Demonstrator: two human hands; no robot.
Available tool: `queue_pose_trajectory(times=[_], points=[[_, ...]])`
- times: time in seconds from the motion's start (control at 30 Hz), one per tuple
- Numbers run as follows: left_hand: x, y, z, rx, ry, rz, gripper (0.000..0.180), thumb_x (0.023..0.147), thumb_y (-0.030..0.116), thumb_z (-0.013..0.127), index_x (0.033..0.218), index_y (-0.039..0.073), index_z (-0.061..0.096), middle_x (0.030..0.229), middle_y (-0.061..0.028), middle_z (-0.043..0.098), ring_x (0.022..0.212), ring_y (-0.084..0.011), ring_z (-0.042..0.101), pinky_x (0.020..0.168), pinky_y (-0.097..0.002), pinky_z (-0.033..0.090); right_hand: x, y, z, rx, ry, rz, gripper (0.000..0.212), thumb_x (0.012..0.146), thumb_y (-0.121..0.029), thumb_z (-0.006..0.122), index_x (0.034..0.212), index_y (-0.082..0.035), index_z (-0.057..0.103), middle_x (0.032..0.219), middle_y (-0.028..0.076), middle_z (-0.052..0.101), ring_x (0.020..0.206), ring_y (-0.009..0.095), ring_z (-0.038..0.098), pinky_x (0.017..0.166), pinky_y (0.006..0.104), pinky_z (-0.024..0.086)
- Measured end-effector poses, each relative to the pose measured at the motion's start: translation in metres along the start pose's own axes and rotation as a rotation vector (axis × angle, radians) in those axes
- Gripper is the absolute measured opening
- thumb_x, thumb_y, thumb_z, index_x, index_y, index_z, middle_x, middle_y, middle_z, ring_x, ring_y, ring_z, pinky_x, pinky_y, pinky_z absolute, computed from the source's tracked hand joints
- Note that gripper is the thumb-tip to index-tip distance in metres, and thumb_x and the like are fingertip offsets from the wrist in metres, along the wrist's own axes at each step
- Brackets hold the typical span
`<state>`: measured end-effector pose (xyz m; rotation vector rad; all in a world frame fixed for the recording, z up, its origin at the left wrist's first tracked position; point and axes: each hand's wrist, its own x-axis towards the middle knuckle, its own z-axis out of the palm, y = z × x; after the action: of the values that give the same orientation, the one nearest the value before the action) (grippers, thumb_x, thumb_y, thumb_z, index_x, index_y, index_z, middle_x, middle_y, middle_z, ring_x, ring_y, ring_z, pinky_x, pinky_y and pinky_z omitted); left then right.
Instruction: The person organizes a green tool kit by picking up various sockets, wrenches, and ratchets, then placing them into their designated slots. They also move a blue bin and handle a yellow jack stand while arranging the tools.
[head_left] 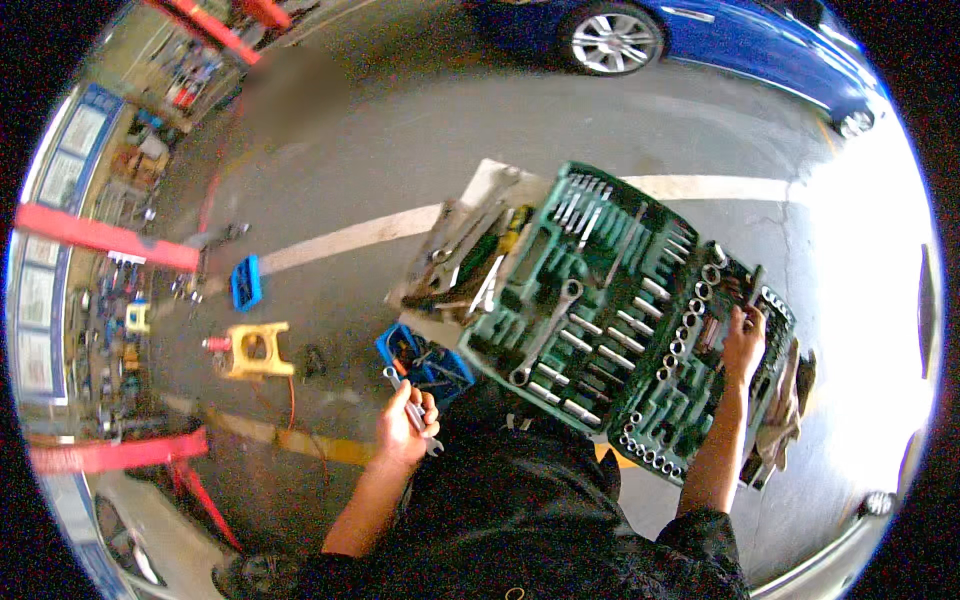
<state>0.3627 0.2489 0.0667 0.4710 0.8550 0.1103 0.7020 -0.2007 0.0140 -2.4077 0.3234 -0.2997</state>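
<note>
My left hand (405,422) is closed around a silver combination wrench (418,412), its ring end up and its open end down past my fingers. On the right, my right hand (743,343) reaches over the open green tool case (590,265), its fingers closed at the right-hand half. A short dark rod shows just above those fingers, but what they grip is unclear. Sockets sit in rows in the case (625,335). A larger combination wrench (547,330) lies across the case's left half.
Left of the case lies a worn tray of loose tools (450,255). Below it stands a blue bin with tools (425,365). Farther left are a yellow stand (258,350) and a blue box (245,283). Red lift arms (105,238) reach in at left; a blue car (740,50) stands beyond.
</note>
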Motion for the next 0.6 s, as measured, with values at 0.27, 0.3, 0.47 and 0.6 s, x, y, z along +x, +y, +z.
queue_pose_trajectory(times=[0.27,0.3,0.47,0.6], points=[[-0.048,0.001,-0.068,-0.012,0.402,0.185,0.027,0.094,0.036,0.057,0.083,0.011,0.054,0.063,-0.0034,0.053,0.044,-0.0146,0.044,0.038,-0.0290,0.028,-0.014,0.012,0.003,0.237,-0.233,-0.042,0.032,0.095,-0.029,0.058,0.112,-0.001,0.063,0.095,0.005,0.065,0.076,0.013,0.055,0.069,0.0265,0.045],[-0.047,0.003,-0.077,-0.044,0.466,0.196,0.027,0.094,0.035,0.057,0.085,0.010,0.055,0.064,-0.0040,0.054,0.044,-0.0148,0.044,0.038,-0.0292,0.028,-0.025,-0.005,0.006,0.253,-0.239,-0.114,0.031,0.096,-0.028,0.058,0.112,-0.002,0.063,0.094,0.004,0.064,0.075,0.012,0.054,0.067,0.0253,0.044],[-0.067,0.011,-0.115,-0.137,0.485,0.216,0.023,0.094,0.029,0.056,0.091,0.006,0.058,0.070,-0.0066,0.055,0.053,-0.0194,0.049,0.047,-0.0334,0.037,-0.131,-0.095,0.027,0.469,-0.449,-0.196,0.022,0.094,-0.016,0.059,0.111,-0.002,0.061,0.082,0.002,0.058,0.065,0.007,0.048,0.056,0.0231,0.040],[-0.072,0.020,-0.157,-0.254,0.549,0.198,0.021,0.093,0.020,0.052,0.101,0.003,0.060,0.083,-0.0118,0.057,0.069,-0.0266,0.053,0.062,-0.0418,0.045,-0.238,-0.181,0.033,0.469,-0.866,-0.418,0.024,0.091,-0.011,0.060,0.113,-0.002,0.059,0.079,0.004,0.058,0.064,0.008,0.050,0.057,0.0242,0.042]])
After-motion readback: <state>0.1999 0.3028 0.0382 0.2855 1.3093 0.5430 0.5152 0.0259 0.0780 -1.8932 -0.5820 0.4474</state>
